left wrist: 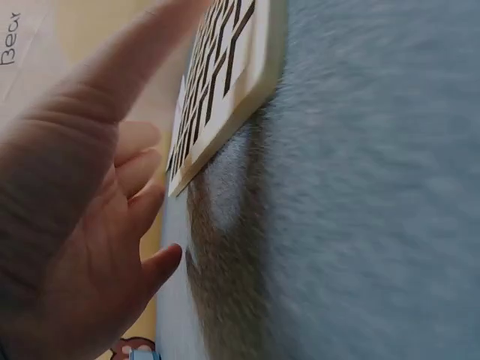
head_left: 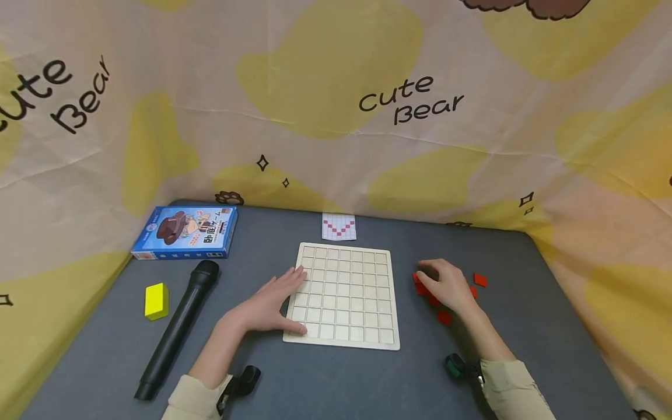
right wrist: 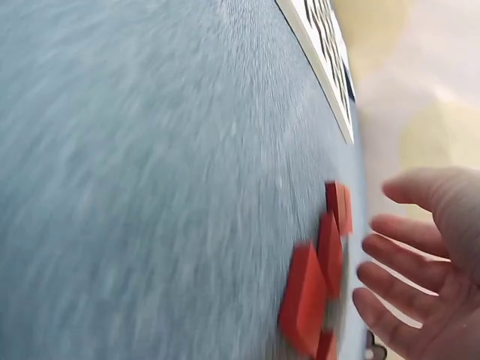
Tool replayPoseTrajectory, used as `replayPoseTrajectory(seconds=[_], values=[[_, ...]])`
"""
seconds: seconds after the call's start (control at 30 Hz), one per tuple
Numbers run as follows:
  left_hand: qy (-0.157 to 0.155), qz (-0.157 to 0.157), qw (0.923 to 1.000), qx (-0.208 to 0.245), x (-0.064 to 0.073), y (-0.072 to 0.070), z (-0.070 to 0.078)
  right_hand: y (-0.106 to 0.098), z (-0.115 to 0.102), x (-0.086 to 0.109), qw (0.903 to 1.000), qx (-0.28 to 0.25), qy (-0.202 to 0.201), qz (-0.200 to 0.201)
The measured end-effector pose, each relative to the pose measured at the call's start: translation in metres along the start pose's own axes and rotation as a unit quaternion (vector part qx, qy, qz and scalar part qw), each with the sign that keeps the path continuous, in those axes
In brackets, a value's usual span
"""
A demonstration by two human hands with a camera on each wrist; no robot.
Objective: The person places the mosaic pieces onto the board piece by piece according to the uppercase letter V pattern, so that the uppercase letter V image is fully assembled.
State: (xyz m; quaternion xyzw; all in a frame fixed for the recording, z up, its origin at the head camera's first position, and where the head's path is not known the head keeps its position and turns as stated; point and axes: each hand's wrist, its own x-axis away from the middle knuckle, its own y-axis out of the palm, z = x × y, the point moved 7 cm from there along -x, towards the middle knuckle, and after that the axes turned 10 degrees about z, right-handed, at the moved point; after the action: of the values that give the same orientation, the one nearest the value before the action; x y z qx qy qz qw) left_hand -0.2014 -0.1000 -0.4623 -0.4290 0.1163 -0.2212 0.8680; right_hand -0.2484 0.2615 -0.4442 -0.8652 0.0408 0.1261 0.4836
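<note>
Sleeves: Pale cuffs lay on the near side of the board, one to its left, one to its right.
Microphone: Black, slanted, well to the left of the board; probably put there out of the hands' way.
Left hand: Spread wide, gripping nothing; fingertips reached the board's left edge, thumb its near left corner. The pose suggested steadying; pressure could not be told.
Yellow block: Left of the board, farther off than the microphone. Reason for its position not evident.
Board: Pale, gridded, flat on the grey table between both hands; likely placed centrally to suit the reach of either.
Red tiles: Loose cluster right of the board, some hidden under the right hand; apparently kept there for that hand.
Right hand: Fingers loosely bent and apart over the cluster. The right wrist view showed no tile between them.
Box: Blue, beyond the board's far left corner, seemingly set aside.
Card: Just beyond the board's far edge, bearing a pink V-shaped pattern; presumably positioned for easy viewing.
Cloth: Printed, hanging behind everything, beyond the board.
</note>
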Motion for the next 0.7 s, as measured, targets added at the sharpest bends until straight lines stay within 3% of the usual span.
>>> replayPoseTrajectory(seconds=[0.2, 0.7], values=[[-0.004, -0.009, 0.9999, -0.004, 0.016, 0.007, -0.004, -0.005, 0.005, 0.011, 0.9995, 0.005, -0.029, -0.013], [-0.01, -0.002, 0.9998, -0.02, 0.016, 0.012, -0.005, 0.0, 0.001, 0.004, 0.9995, 0.029, -0.013, 0.007]])
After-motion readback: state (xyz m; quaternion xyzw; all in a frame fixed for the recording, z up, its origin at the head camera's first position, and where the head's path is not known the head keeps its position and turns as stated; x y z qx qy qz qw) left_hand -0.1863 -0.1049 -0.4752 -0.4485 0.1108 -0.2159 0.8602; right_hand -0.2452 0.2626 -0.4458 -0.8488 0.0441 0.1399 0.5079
